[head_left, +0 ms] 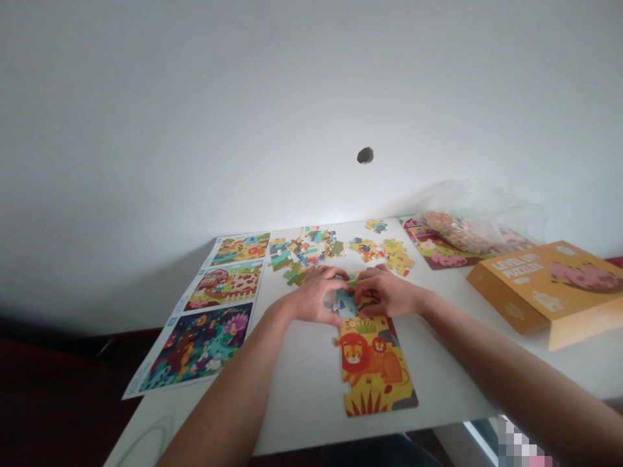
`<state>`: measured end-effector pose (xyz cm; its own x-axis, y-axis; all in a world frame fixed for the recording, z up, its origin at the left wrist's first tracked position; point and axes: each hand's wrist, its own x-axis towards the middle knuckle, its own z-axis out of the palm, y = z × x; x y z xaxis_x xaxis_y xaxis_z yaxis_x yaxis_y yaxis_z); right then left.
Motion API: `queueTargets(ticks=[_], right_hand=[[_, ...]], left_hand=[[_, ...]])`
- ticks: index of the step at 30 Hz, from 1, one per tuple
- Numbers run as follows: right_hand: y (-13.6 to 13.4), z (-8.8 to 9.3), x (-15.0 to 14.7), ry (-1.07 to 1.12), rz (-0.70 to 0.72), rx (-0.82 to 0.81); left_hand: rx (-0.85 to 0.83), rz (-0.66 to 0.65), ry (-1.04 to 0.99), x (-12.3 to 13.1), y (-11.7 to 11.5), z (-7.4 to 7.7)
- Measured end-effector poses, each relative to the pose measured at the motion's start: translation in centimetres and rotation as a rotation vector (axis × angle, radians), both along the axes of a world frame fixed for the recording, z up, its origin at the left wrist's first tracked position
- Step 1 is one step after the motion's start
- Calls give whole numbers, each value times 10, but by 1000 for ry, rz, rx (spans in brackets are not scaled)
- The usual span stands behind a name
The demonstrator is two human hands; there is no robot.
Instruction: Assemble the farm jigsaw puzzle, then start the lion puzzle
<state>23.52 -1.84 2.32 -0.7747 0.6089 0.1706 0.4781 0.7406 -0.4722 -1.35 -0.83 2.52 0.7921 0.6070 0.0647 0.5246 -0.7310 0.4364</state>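
A joined section of puzzle with two orange lions on yellow lies near the table's front edge. At its upper end is a light blue puzzle part, between my two hands. My left hand touches this part from the left, its thumb and fingers curved around it. From the right, my right hand presses on the pieces there, fingers bent and close together. Loose pieces lie in a heap beyond my hands, with yellow pieces to the right of them.
A sheet with three pictures lies at the left. At the right stand an orange puzzle box and a clear plastic bag of pieces, over a farm picture. A white wall with a hole rises behind the table.
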Motion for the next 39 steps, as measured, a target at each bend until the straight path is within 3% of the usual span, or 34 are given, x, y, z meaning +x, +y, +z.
queueTargets(ticks=[15, 22, 26, 39], right_hand=[[-2, 2, -3, -3, 4, 16], [-6, -3, -11, 188, 180, 42], [-5, -8, -13, 185, 265, 10], [-2, -12, -15, 185, 261, -14]], left_hand=[[12, 62, -4, 4, -2, -1], [19, 70, -17, 4, -3, -3], [29, 73, -8, 5, -3, -3], [39, 70, -6, 5, -3, -4]])
